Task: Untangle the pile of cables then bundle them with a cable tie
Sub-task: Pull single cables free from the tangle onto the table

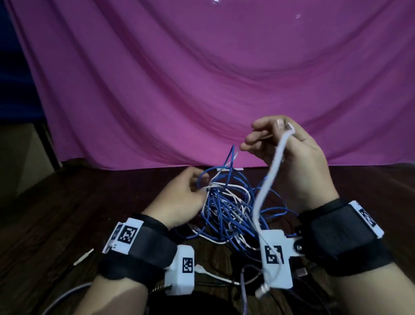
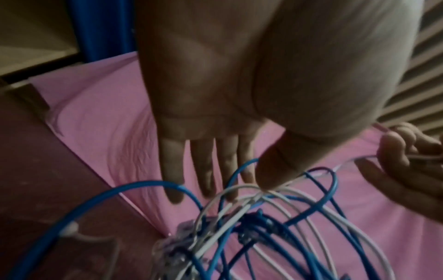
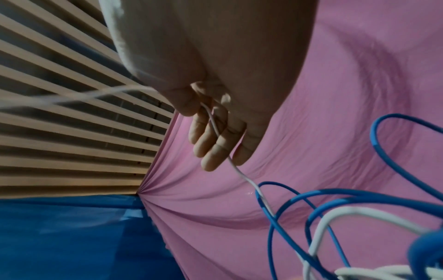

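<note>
A tangle of thin blue and white cables [image 1: 228,206] lies on the dark wooden table [image 1: 56,210]. My left hand [image 1: 199,189] reaches into the pile's left side. In the left wrist view its fingers [image 2: 203,170] are straight among the loops and the thumb tip lies on a white strand [image 2: 239,186]. My right hand [image 1: 267,133] is raised above the pile and pinches a white cable [image 1: 276,160]. That cable hangs down over my right wrist to a metal plug [image 1: 260,291]. In the right wrist view a thin white strand [image 3: 239,173] runs from my right hand [image 3: 210,136] down into blue loops [image 3: 287,199].
A pink cloth [image 1: 205,74] hangs behind the table. A short white strip [image 1: 227,169] lies at the cloth's foot. A white plug [image 1: 83,258], a white lead [image 1: 211,274] and dark cables lie near my wrists at the table's front.
</note>
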Demonstrator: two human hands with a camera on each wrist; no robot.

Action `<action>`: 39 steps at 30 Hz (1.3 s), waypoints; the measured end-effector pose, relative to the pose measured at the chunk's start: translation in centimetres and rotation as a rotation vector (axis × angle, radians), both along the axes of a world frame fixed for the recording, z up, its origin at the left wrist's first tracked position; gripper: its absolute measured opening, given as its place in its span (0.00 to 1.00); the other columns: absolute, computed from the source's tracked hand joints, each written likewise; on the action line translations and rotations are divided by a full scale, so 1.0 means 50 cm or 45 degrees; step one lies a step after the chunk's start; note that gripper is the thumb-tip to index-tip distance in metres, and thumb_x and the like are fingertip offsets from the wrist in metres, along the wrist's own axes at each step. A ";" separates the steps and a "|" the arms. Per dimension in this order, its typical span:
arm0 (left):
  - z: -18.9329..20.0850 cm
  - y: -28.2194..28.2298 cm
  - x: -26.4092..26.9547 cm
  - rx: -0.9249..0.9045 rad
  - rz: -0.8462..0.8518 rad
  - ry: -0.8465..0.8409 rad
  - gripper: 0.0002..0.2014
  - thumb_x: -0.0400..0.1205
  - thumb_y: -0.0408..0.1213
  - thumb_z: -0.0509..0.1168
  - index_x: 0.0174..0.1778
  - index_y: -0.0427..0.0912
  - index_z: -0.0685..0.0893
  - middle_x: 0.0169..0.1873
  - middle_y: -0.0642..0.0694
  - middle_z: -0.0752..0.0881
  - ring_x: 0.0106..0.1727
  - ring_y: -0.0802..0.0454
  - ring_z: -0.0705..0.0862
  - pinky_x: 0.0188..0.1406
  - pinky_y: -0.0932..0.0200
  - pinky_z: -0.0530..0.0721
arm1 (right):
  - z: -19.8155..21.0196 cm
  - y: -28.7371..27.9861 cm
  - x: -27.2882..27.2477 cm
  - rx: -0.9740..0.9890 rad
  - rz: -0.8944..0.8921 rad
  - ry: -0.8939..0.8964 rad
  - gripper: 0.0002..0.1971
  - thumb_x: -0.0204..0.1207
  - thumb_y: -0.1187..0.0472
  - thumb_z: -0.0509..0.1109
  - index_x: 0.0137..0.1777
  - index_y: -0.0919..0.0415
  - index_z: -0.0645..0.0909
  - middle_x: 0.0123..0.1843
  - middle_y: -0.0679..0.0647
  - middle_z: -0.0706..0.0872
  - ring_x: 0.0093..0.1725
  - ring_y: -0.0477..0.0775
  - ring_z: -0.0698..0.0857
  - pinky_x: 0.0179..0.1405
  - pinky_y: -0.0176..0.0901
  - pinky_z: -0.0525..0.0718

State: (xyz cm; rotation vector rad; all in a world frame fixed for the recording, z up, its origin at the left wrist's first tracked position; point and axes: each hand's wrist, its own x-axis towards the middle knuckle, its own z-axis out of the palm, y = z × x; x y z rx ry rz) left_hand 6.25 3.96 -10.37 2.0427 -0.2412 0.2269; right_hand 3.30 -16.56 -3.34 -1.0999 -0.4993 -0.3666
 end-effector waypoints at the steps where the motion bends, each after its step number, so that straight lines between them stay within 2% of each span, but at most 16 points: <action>1: -0.014 0.001 0.003 0.104 -0.036 0.032 0.09 0.82 0.31 0.70 0.54 0.49 0.83 0.47 0.51 0.91 0.48 0.49 0.89 0.58 0.53 0.85 | 0.000 0.000 0.001 0.021 -0.005 0.012 0.13 0.90 0.64 0.57 0.53 0.69 0.81 0.42 0.62 0.87 0.43 0.62 0.89 0.63 0.58 0.86; 2: -0.025 0.003 0.006 0.205 -0.032 0.037 0.08 0.82 0.35 0.71 0.54 0.49 0.84 0.46 0.50 0.92 0.49 0.48 0.89 0.59 0.52 0.85 | 0.000 0.000 0.002 0.033 -0.012 0.021 0.13 0.90 0.63 0.57 0.53 0.69 0.81 0.44 0.63 0.86 0.46 0.63 0.89 0.66 0.60 0.85; 4: -0.034 0.007 0.010 0.275 0.019 0.008 0.04 0.81 0.40 0.74 0.49 0.50 0.87 0.40 0.48 0.92 0.40 0.48 0.87 0.53 0.51 0.86 | 0.001 -0.004 0.004 0.013 -0.038 0.029 0.12 0.90 0.65 0.58 0.52 0.68 0.82 0.49 0.66 0.86 0.52 0.68 0.89 0.72 0.62 0.83; 7: -0.031 0.008 0.008 0.105 -0.039 0.028 0.05 0.81 0.41 0.76 0.41 0.47 0.88 0.30 0.49 0.86 0.31 0.52 0.79 0.38 0.55 0.78 | 0.002 -0.017 0.008 -0.042 -0.080 0.065 0.14 0.85 0.74 0.56 0.52 0.68 0.84 0.53 0.67 0.88 0.61 0.73 0.89 0.75 0.59 0.80; 10: -0.026 -0.003 0.002 -0.153 -0.038 0.151 0.10 0.83 0.38 0.74 0.35 0.44 0.85 0.29 0.44 0.83 0.32 0.48 0.79 0.37 0.54 0.76 | 0.004 -0.033 0.008 -0.108 -0.050 0.105 0.16 0.84 0.72 0.54 0.60 0.74 0.82 0.60 0.72 0.87 0.65 0.71 0.87 0.68 0.49 0.84; 12: -0.022 -0.008 0.001 -0.298 -0.013 0.205 0.12 0.84 0.38 0.73 0.34 0.45 0.83 0.31 0.43 0.82 0.34 0.46 0.79 0.36 0.54 0.78 | 0.008 -0.041 0.004 -0.167 -0.050 0.161 0.17 0.89 0.61 0.57 0.61 0.72 0.83 0.60 0.71 0.87 0.64 0.67 0.88 0.66 0.49 0.83; 14: -0.017 -0.006 0.005 -0.393 0.044 0.246 0.13 0.85 0.41 0.72 0.35 0.44 0.82 0.35 0.40 0.81 0.38 0.46 0.79 0.32 0.58 0.83 | 0.011 -0.047 0.002 -0.377 -0.192 0.188 0.16 0.88 0.55 0.62 0.56 0.66 0.86 0.58 0.67 0.90 0.63 0.63 0.89 0.69 0.55 0.81; 16: -0.014 -0.001 0.009 -0.494 0.139 0.277 0.12 0.85 0.41 0.71 0.38 0.43 0.81 0.40 0.39 0.78 0.41 0.47 0.78 0.29 0.62 0.86 | 0.014 -0.053 -0.002 -0.700 -0.371 0.114 0.11 0.85 0.56 0.69 0.57 0.63 0.87 0.58 0.62 0.91 0.64 0.61 0.88 0.72 0.54 0.80; 18: -0.010 0.004 0.014 -0.665 0.248 0.299 0.11 0.86 0.39 0.70 0.40 0.41 0.79 0.42 0.39 0.76 0.39 0.47 0.79 0.28 0.62 0.88 | 0.022 -0.058 -0.010 -0.902 -0.454 0.056 0.10 0.83 0.56 0.73 0.60 0.58 0.87 0.58 0.52 0.91 0.64 0.51 0.87 0.67 0.43 0.81; 21: 0.002 0.014 0.016 -0.910 0.346 0.302 0.10 0.87 0.35 0.68 0.41 0.40 0.78 0.42 0.38 0.78 0.37 0.50 0.81 0.26 0.63 0.87 | 0.039 -0.062 -0.022 -0.990 -0.463 -0.066 0.08 0.83 0.55 0.73 0.58 0.55 0.87 0.54 0.45 0.92 0.57 0.39 0.86 0.62 0.36 0.79; 24: 0.018 0.016 0.011 -1.060 0.307 0.248 0.06 0.87 0.30 0.67 0.45 0.42 0.80 0.44 0.41 0.82 0.41 0.49 0.85 0.30 0.55 0.91 | 0.045 -0.047 -0.034 -0.976 -0.418 -0.155 0.07 0.84 0.55 0.72 0.55 0.57 0.88 0.51 0.45 0.92 0.53 0.36 0.87 0.62 0.35 0.80; 28: 0.027 0.002 -0.001 -1.030 0.193 0.306 0.07 0.85 0.27 0.67 0.51 0.43 0.80 0.46 0.38 0.86 0.49 0.42 0.88 0.36 0.46 0.93 | 0.024 -0.006 -0.034 -1.045 -0.318 -0.162 0.07 0.84 0.55 0.71 0.52 0.58 0.88 0.47 0.50 0.93 0.47 0.37 0.86 0.55 0.38 0.82; 32: 0.037 -0.003 -0.015 -0.919 -0.005 0.433 0.03 0.85 0.31 0.66 0.51 0.41 0.85 0.39 0.41 0.89 0.41 0.46 0.90 0.39 0.46 0.93 | -0.014 0.025 -0.024 -1.195 -0.155 -0.069 0.08 0.84 0.53 0.71 0.50 0.56 0.88 0.43 0.51 0.91 0.42 0.42 0.83 0.53 0.50 0.84; 35: 0.034 -0.001 -0.020 -0.784 -0.105 0.477 0.07 0.85 0.29 0.62 0.51 0.39 0.86 0.39 0.43 0.91 0.39 0.50 0.91 0.39 0.45 0.92 | -0.042 0.034 -0.010 -1.299 -0.107 0.000 0.08 0.84 0.52 0.71 0.49 0.54 0.88 0.46 0.54 0.92 0.46 0.54 0.87 0.60 0.60 0.84; 37: 0.029 -0.006 -0.024 -0.699 -0.086 0.451 0.08 0.87 0.28 0.61 0.47 0.41 0.83 0.34 0.45 0.89 0.34 0.55 0.90 0.37 0.43 0.93 | -0.059 0.036 0.000 -1.324 -0.103 0.048 0.08 0.84 0.53 0.71 0.49 0.55 0.87 0.45 0.53 0.91 0.45 0.52 0.86 0.61 0.62 0.84; 39: 0.022 -0.014 -0.028 -0.567 -0.077 0.432 0.06 0.87 0.29 0.65 0.46 0.42 0.83 0.38 0.43 0.87 0.34 0.54 0.88 0.40 0.44 0.94 | -0.075 0.038 0.008 -1.329 -0.094 0.103 0.07 0.84 0.53 0.72 0.50 0.56 0.87 0.48 0.56 0.91 0.47 0.54 0.87 0.62 0.62 0.83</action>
